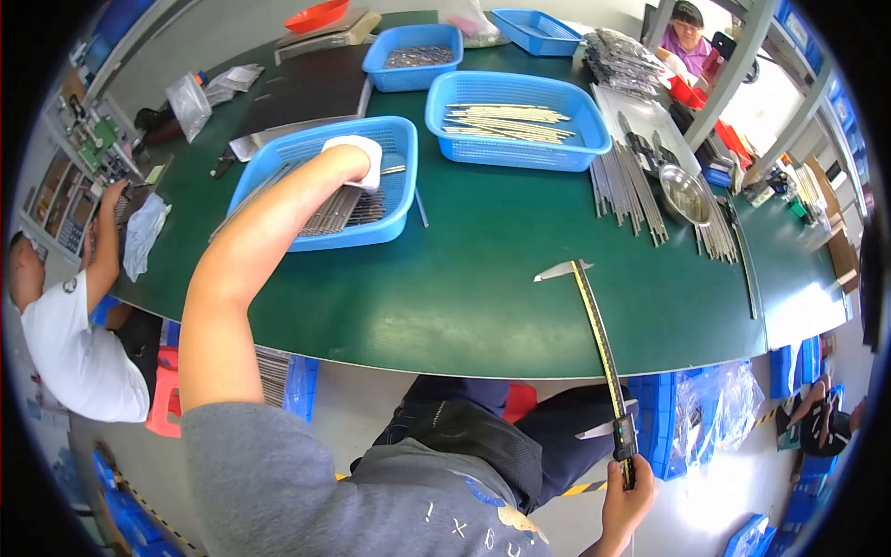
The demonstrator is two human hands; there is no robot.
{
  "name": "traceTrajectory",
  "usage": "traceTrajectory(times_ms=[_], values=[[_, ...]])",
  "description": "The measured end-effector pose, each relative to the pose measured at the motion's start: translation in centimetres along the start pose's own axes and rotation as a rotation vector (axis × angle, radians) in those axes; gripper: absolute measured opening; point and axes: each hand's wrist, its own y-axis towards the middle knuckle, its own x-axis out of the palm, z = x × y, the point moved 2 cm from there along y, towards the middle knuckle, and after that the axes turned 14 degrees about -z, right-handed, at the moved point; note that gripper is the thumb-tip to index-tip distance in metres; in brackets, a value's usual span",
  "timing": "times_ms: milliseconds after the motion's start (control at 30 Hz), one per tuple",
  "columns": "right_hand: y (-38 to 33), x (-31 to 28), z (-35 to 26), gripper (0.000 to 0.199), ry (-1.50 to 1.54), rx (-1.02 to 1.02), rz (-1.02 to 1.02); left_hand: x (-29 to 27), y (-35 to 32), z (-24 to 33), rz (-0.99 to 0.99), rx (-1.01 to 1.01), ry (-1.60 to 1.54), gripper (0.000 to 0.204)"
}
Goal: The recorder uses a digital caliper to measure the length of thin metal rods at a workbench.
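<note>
My right hand (626,501), bare, is closed around the black sliding display of a long digital caliper (599,339). Its bar slants up over the table's front edge, with the fixed jaw over the green top and the sliding jaw far down near my hand. My left arm stretches forward to a blue plastic basket (401,200) on the left. The left hand (368,167), in a white glove, is at the far side of this basket, above thin grey metal rods (336,212) lying in it. Its fingers are hidden from this view.
Behind stands a blue basket (594,153) of pale rods and another (369,70) of small metal parts. Loose rods (626,195) and a metal bowl (685,195) lie at right. One person (88,320) sits at left, another (685,42) at far right.
</note>
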Motion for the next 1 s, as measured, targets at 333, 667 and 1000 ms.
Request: traceTrajectory(times_ms=[333,667,1000], values=[[0.0,-0.6,-1.5,0.03,0.018,0.097,-0.096,-1.3,-2.8,-2.8,-0.027,0.192,-0.892,0.021],[0.2,-1.1,-2.1,0.029,0.041,0.142,-0.143,6.7,-12.4,20.0,0.904,1.601,-0.02,0.022],[-0.1,-1.3,-2.1,0.031,0.015,0.118,-0.164,9.7,-10.1,23.6,1.06,1.62,-0.156,0.016]])
